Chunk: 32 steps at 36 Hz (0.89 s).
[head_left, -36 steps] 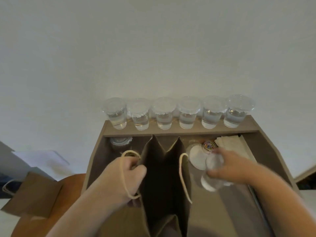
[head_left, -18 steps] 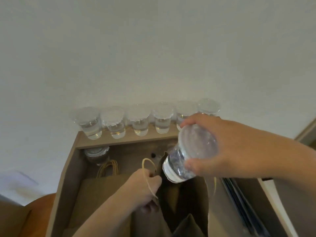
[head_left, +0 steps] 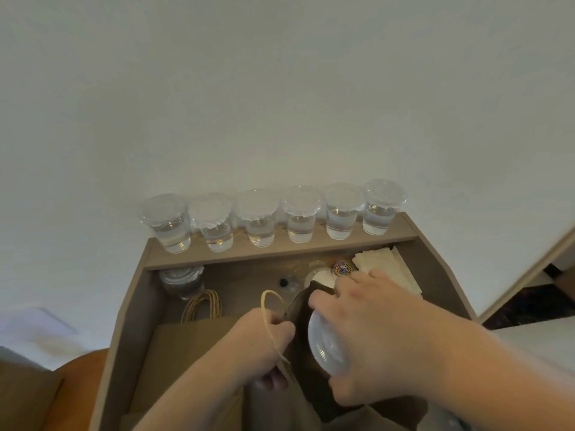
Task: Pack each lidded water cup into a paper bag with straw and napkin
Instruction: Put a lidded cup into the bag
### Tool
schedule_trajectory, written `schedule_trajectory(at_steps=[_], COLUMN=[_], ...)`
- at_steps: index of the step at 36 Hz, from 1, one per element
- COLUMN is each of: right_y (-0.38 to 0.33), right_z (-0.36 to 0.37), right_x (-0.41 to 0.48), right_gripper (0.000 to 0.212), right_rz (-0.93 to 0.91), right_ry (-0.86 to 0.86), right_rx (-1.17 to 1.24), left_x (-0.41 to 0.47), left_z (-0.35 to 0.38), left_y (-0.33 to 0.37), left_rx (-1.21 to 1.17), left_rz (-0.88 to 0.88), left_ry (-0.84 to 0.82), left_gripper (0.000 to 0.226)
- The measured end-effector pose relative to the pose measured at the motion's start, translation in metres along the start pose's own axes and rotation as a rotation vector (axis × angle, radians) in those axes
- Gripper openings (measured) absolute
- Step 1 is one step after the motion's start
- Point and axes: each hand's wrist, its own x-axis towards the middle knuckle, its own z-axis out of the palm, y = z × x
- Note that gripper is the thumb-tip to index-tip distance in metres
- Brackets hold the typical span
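My right hand grips a lidded clear water cup from above, holding it in the open mouth of a brown paper bag. My left hand holds the bag's left side with its twine handle looped over the fingers. Most of the cup's body is hidden inside the bag and behind my fingers. Several lidded water cups stand in a row on the desk's raised back shelf. A stack of napkins lies at the back right.
Flat paper bags with twine handles lie at left on the desk. A stack of clear lids sits at back left. A container of coloured clips stands near the napkins. The white wall is close behind the shelf.
My right hand has brought the cup down from above the bag into its open mouth. My left hand still holds the bag's edge. The view has shifted slightly.
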Motion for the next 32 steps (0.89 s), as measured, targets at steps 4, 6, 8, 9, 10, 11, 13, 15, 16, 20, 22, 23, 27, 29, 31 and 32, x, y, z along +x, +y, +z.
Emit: schedule_trajectory(at_steps=[4,6,8,9,10,11,13,15,16,20,22,23,27,29,31,32], right_y=[-0.004,-0.006,-0.008,-0.010,-0.012,-0.013,-0.015,-0.014,-0.013,-0.008,-0.008,-0.008,-0.006,0.000,0.010,0.017], right_z=[0.011,0.018,0.027,0.032,0.038,0.045,0.061,0.077,0.083,0.091,0.087,0.082,0.046,0.028,0.015,0.011], right_x=[0.018,0.030,0.042,0.049,0.055,0.062,0.075,0.087,0.092,0.099,0.094,0.089,0.052,0.028,0.002,-0.011], right_gripper=[0.086,0.089,0.088,0.085,0.082,0.077,0.069,0.068,0.070,0.078,0.082,0.078,0.045,0.029,0.024,0.028], right_rz=[-0.033,-0.028,0.012,0.035,0.047,0.050,0.061,0.087,0.089,0.033,0.016,0.010,-0.009,-0.031,-0.022,0.001], right_ry=[-0.149,-0.219,-0.293,-0.330,-0.370,-0.412,-0.460,-0.476,-0.487,-0.463,-0.444,-0.419,-0.167,0.004,0.136,0.209], right_rx=[0.002,0.003,0.012,0.022,0.018,-0.003,-0.065,-0.100,-0.120,-0.188,-0.197,-0.197,-0.102,-0.067,-0.033,-0.021], left_x=[0.003,0.003,0.004,0.005,0.006,0.007,0.008,0.007,0.007,0.009,0.011,0.012,0.014,0.013,0.011,0.010], left_z=[0.000,0.001,0.003,0.004,0.006,0.008,0.011,0.012,0.012,0.014,0.014,0.013,0.007,0.002,-0.003,-0.005], left_y=[-0.003,-0.003,-0.004,-0.004,-0.005,-0.006,-0.009,-0.012,-0.013,-0.017,-0.019,-0.020,-0.022,-0.023,-0.027,-0.030], left_rx=[0.026,0.040,0.015,0.018,0.027,0.036,0.046,0.045,0.047,0.057,0.076,0.083,0.058,0.084,0.101,0.095], left_rz=[-0.037,0.009,0.024,0.026,0.030,0.038,0.069,0.087,0.088,0.117,0.122,0.120,0.117,0.130,0.138,0.140], left_ry=[-0.008,0.006,0.017,0.018,0.019,0.023,0.036,0.040,0.035,0.038,0.037,0.031,0.007,0.003,0.025,0.044], left_gripper=[0.025,0.020,0.020,0.021,0.022,0.022,0.020,0.019,0.019,0.021,0.023,0.024,0.025,0.028,0.029,0.027])
